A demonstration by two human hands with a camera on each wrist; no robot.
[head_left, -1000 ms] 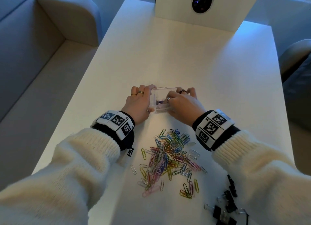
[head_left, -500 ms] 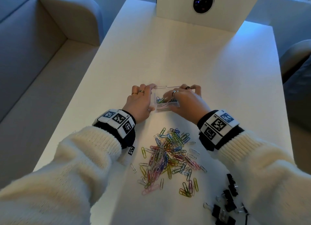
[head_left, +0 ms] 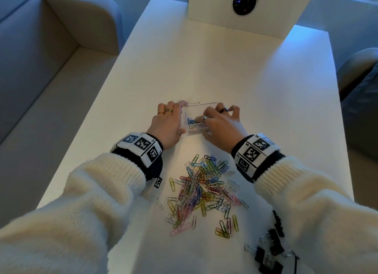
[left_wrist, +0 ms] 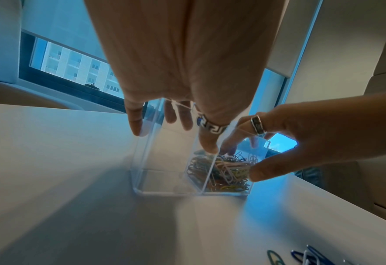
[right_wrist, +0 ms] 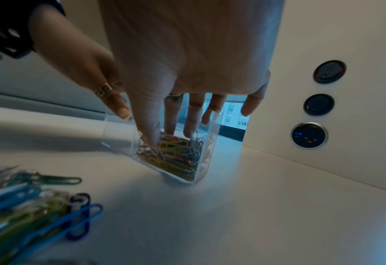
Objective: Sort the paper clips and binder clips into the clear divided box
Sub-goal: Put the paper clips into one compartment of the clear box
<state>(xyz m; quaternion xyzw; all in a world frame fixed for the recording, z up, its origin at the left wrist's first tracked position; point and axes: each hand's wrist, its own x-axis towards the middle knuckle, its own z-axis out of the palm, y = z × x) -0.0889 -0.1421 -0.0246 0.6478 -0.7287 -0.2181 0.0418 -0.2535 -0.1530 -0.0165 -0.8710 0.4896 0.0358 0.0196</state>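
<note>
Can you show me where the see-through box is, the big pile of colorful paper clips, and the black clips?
clear divided box (left_wrist: 164, 181): left wrist view, its empty compartment's front wall.
paper clip pile (head_left: 201, 188): head view, middle of the heap.
binder clips (head_left: 272, 251): head view, middle of the black cluster.

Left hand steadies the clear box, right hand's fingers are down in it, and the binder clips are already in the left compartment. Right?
Not quite. The left compartment of the clear box looks empty in the left wrist view; the binder clips lie on the table, per the head view. The rest holds: left hand steadies, right hand reaches in.
</note>
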